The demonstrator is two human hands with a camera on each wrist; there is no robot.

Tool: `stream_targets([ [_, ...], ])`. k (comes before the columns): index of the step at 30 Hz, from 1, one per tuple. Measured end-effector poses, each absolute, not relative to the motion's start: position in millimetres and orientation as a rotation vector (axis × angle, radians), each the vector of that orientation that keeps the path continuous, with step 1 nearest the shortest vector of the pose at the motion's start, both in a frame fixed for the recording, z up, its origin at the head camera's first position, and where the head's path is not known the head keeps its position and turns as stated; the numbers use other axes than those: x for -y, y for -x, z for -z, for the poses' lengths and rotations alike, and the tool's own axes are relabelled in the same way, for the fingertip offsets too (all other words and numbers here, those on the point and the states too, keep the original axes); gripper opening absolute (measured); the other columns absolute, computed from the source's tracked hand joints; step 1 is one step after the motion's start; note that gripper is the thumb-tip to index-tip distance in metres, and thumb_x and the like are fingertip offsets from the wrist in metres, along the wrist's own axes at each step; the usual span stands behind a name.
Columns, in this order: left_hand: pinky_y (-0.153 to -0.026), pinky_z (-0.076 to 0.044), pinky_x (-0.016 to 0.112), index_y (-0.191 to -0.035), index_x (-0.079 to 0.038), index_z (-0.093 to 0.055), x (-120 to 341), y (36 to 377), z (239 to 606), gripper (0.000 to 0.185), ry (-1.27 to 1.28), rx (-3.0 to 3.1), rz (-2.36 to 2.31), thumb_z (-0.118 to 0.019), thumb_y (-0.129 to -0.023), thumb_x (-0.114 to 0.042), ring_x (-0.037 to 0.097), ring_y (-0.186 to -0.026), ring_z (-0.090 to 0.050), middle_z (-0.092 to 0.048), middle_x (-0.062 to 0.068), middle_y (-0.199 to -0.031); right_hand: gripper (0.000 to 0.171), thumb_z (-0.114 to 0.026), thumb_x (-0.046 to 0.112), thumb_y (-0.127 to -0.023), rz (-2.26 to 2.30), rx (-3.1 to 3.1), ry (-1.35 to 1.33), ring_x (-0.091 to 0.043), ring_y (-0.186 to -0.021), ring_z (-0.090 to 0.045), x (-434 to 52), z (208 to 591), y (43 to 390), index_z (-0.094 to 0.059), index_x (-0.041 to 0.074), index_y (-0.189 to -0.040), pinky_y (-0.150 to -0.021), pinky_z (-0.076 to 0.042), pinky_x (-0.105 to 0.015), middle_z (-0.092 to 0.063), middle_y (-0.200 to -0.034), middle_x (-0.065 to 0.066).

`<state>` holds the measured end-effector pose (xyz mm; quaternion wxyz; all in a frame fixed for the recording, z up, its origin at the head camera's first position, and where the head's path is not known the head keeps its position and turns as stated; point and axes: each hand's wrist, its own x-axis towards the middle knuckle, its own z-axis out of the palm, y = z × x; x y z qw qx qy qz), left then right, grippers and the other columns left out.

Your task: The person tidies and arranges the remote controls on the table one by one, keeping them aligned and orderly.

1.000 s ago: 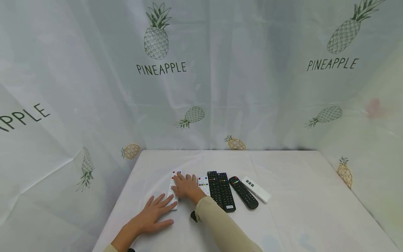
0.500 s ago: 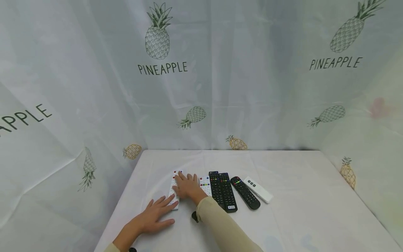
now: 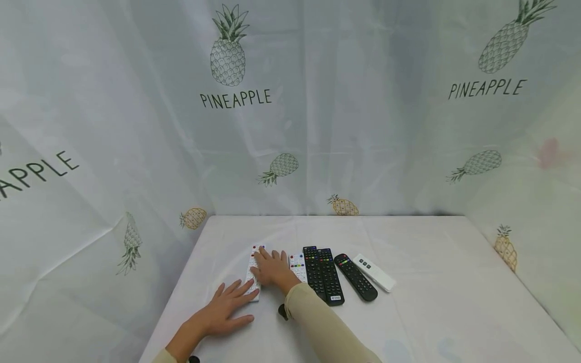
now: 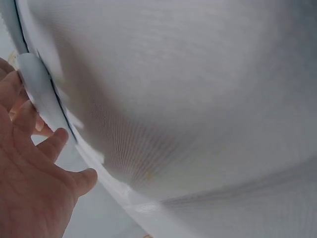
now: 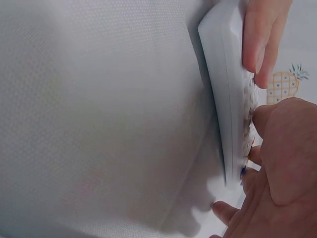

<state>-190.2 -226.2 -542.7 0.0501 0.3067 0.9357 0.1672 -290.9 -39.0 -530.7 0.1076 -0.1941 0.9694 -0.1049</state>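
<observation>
A long white remote lies on the white tablecloth, left of a row of other remotes. My right hand rests flat on its far half, fingers laid over the buttons; the beige sleeve runs back toward me. My left hand lies on the cloth with straight fingers whose tips touch the remote's near end. The right wrist view shows the remote edge-on, with my right hand against its button face. In the left wrist view my left hand sits beside the remote's white edge.
To the right lie a small white remote, two black remotes side by side, another black remote and a slim white remote. Pineapple-print curtains close in the table at the back and sides. A small dark object sits under my right forearm.
</observation>
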Motion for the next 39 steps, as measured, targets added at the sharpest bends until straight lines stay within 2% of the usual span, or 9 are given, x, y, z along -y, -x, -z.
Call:
stream_targets([
  [14, -0.106, -0.018, 0.077, -0.149, -0.026, -0.047, 230, 184, 545, 0.062, -0.931, -2.869, -0.507, -0.051, -0.096, -0.058, 0.046, -0.145, -0.029, -0.036, 0.006, -0.159, 0.055, -0.038, 0.050, -0.104, 0.300, -2.875, 0.608, -0.033, -0.146, -0.033, 45, 535, 287, -0.035, 0.025, -0.153, -0.118, -0.023, -0.058, -0.026, -0.164, 0.003],
  [25, -0.107, -0.018, 0.076, -0.148, -0.026, -0.048, 226, 187, 548, 0.061, -0.935, -2.909, -0.494, -0.053, -0.096, -0.057, 0.046, -0.146, -0.028, -0.037, 0.006, -0.159, 0.056, -0.035, 0.050, -0.105, 0.309, -2.860, 0.602, -0.034, -0.149, -0.027, 42, 533, 288, -0.033, 0.026, -0.155, -0.119, -0.020, -0.057, -0.024, -0.165, 0.003],
  [39, -0.110, -0.014, 0.074, -0.148, -0.026, -0.047, 221, 189, 535, 0.064, -0.872, -2.849, -0.433, -0.049, -0.096, -0.061, 0.043, -0.148, -0.024, -0.035, 0.005, -0.160, 0.057, -0.034, 0.051, -0.104, 0.332, -2.841, 0.605, -0.034, -0.148, -0.029, 38, 532, 293, -0.031, 0.026, -0.155, -0.119, -0.021, -0.058, -0.023, -0.165, 0.003],
])
